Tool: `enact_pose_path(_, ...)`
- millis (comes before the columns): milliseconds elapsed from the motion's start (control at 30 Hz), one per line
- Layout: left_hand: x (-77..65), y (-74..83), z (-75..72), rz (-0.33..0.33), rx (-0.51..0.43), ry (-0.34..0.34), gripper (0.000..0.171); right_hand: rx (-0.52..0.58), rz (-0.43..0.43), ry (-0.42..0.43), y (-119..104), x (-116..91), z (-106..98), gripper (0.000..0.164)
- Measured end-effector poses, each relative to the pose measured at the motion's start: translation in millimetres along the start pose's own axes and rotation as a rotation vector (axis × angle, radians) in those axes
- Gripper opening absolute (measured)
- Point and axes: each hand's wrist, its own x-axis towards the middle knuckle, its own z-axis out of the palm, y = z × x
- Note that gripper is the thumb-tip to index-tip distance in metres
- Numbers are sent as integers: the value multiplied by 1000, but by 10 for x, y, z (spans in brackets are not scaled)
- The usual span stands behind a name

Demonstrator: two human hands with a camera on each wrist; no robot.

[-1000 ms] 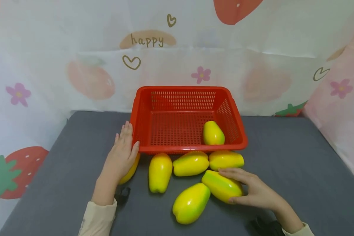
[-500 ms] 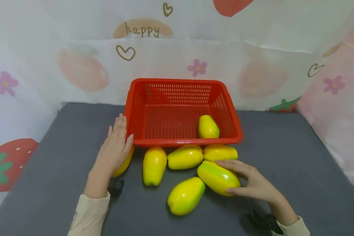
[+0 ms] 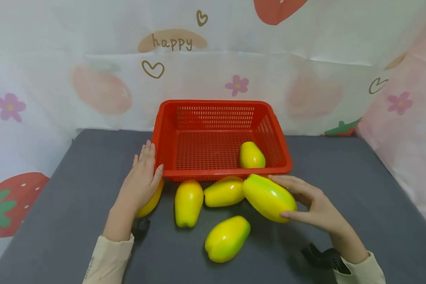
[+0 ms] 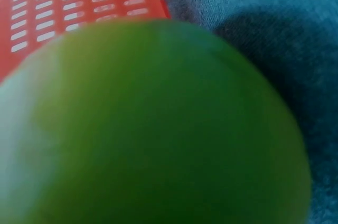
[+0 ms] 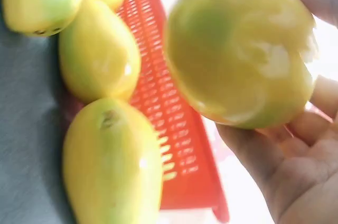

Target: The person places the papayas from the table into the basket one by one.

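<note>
My right hand (image 3: pixel 317 205) grips a yellow-green papaya (image 3: pixel 269 197) between thumb and fingers. It is held above the table, just in front of the red basket's near right corner. In the right wrist view the held papaya (image 5: pixel 237 55) is clear of those below it. My left hand (image 3: pixel 138 181) lies with straight fingers against the left side of the red plastic basket (image 3: pixel 218 172). One papaya (image 3: pixel 252 156) lies inside the basket at the right. Partly hidden behind my left wrist is another papaya (image 3: pixel 152 203); a green papaya surface (image 4: pixel 174 129) fills much of the left wrist view.
Along the basket's front lie an end-on papaya (image 3: pixel 189 203) and a sideways papaya (image 3: pixel 225 192). Closer to me is a further papaya (image 3: pixel 228 239). The grey table (image 3: pixel 340 189) meets a printed cloth backdrop (image 3: pixel 103 31) behind the basket.
My right hand has lifted the papaya off the table and moved it toward the basket, now covering the papaya at the front right. My left hand stays against the basket.
</note>
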Motion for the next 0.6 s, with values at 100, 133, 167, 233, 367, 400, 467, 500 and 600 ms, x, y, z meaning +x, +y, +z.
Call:
enact_pose_path(100, 6, 4, 35, 2, -10, 4, 64, -12, -21, 53, 15, 83, -21, 68)
enact_pose_path(133, 7, 5, 47, 2, -12, 4, 64, -20, -16, 69, 16, 109, -23, 68)
enact_pose_path(167, 8, 4, 59, 2, -13, 7, 64, -28, -10, 85, 18, 134, -23, 67)
enact_pose_path(233, 9, 4, 77, 7, -18, 15, 64, -37, 6, 112, 17, 182, -20, 67)
enact_pose_path(367, 1, -3, 98, 11, -21, 23, 65, -46, 33, 158, 22, 275, -2, 67)
enact_pose_path(400, -3, -7, 98, 12, -21, 21, 64, -50, 47, 170, 25, 298, 5, 67)
enact_pose_path(467, -9, -16, 92, 8, -16, 21, 64, -51, 83, 200, 39, 352, 21, 66)
enact_pose_path(500, -9, -21, 85, 7, -12, 25, 64, -60, 108, 219, 48, 387, 29, 65)
enact_pose_path(600, 5, -40, 64, 11, -7, 44, 64, -82, 194, 279, 87, 514, 41, 61)
